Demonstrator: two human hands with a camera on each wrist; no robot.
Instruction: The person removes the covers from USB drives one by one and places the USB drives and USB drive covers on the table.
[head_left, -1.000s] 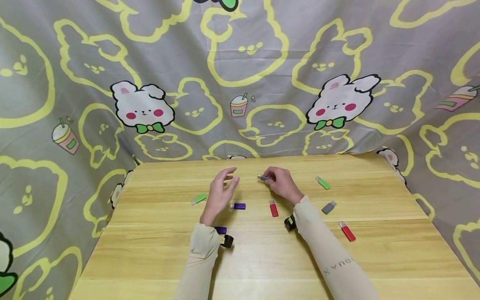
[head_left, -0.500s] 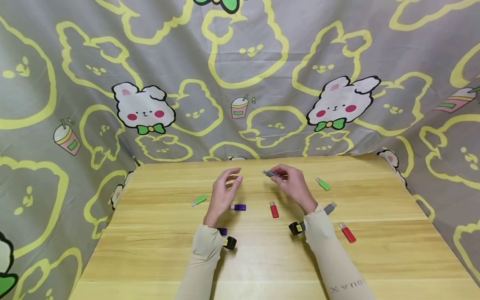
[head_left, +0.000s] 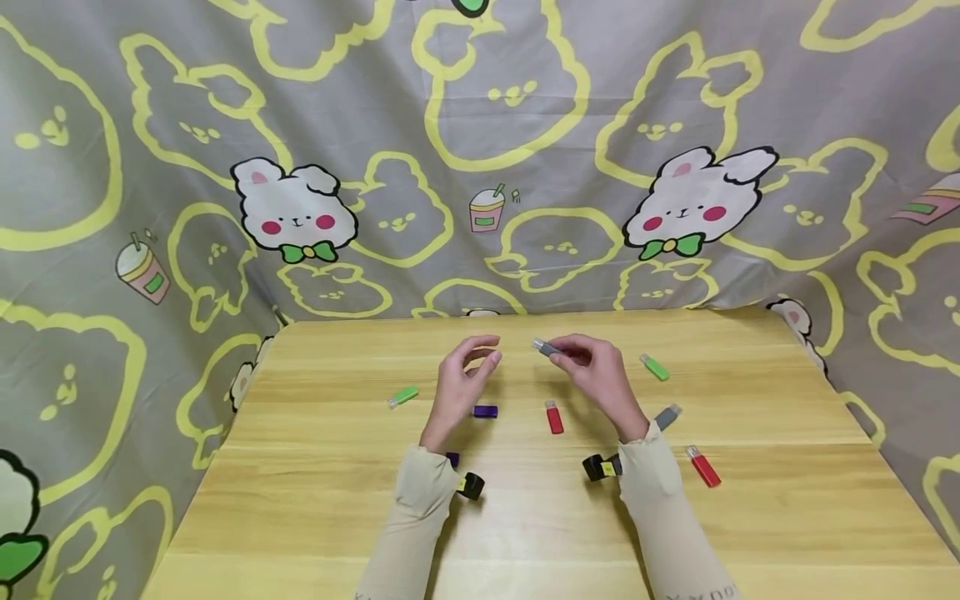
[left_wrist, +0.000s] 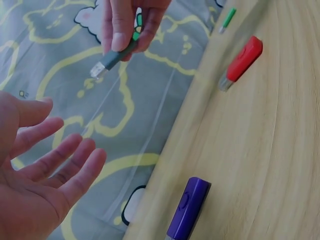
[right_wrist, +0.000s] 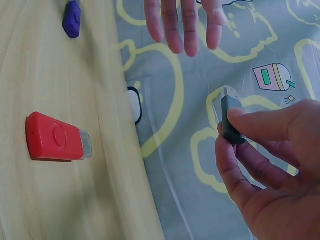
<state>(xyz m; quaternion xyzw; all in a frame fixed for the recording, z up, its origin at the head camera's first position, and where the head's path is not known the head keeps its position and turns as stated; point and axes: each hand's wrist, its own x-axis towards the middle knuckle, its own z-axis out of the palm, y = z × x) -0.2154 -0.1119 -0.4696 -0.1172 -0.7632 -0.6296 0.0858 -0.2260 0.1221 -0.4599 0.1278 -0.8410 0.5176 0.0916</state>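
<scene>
My right hand [head_left: 603, 379] pinches a dark grey USB stick [right_wrist: 231, 120] between thumb and fingers, raised above the table. Its clear-capped end points toward my left hand. The left hand [head_left: 461, 383] hovers opposite with fingers loosely bent and holds nothing; in the left wrist view its palm [left_wrist: 30, 205] faces up. Below and between the hands lie a purple USB stick [head_left: 486, 411] and a red USB stick [head_left: 554, 417]. Another purple stick [head_left: 453, 459] is mostly hidden by the left wrist.
On the wooden table [head_left: 315, 517], a green USB stick [head_left: 405, 395] lies at left. To the right are another green stick [head_left: 656, 367], a second grey stick [head_left: 667, 417] partly behind the right wrist, and a red one [head_left: 703, 467]. A patterned curtain [head_left: 420, 100] hangs behind.
My right hand has lifted the grey USB stick off the table area and drawn slightly right and back. The left hand has shifted a little to the right, still holding nothing.
</scene>
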